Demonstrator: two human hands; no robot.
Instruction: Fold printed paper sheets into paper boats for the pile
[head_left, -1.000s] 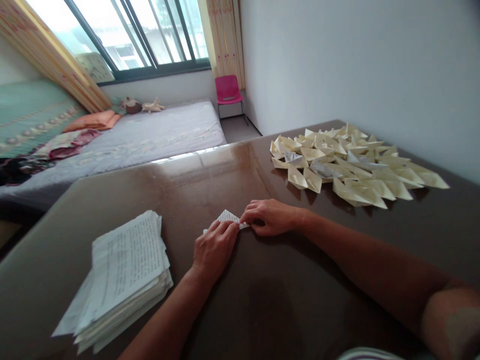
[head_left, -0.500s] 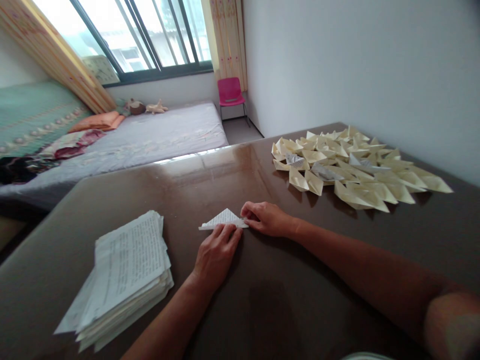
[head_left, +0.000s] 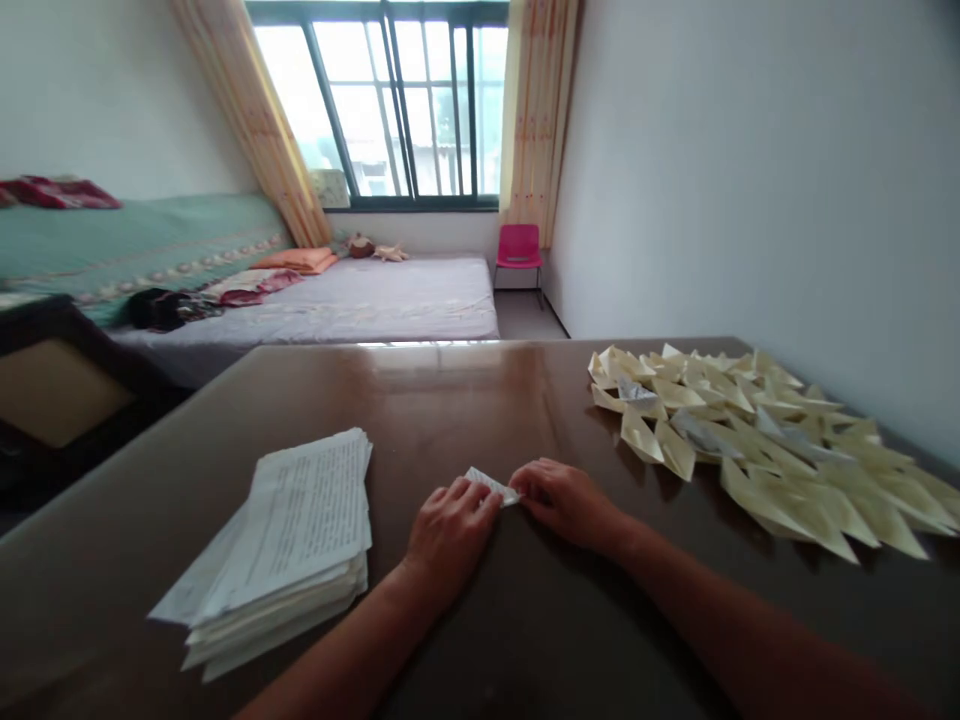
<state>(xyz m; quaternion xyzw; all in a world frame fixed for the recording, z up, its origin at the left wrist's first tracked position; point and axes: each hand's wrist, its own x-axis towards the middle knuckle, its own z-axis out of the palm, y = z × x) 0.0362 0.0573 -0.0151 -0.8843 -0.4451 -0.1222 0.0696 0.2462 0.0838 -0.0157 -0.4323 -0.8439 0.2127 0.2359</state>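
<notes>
A small folded piece of printed paper (head_left: 491, 482) lies on the brown table between my hands, its peak and right corner showing. My left hand (head_left: 452, 525) presses on it from the near left, fingers together and covering most of it. Thumb and fingers of my right hand (head_left: 564, 500) pinch the right corner. What the left fingertips do underneath is hidden. To the left is a thick stack of printed sheets (head_left: 300, 530), edges uneven. Many folded paper boats (head_left: 705, 385), mostly cream with a few printed ones, sit close together at the right.
The glossy brown table (head_left: 420, 410) reaches toward a bed (head_left: 420, 295) with pillows and soft toys. A pink chair (head_left: 519, 246) stands by the window wall. At the left is a dark wooden chair back (head_left: 67, 390). The white wall (head_left: 750, 200) runs along the right.
My view has tilted up and swung left. Half a second ago most of the paper triangle showed; now my left hand covers its left part. The right hand stays at the right corner.
</notes>
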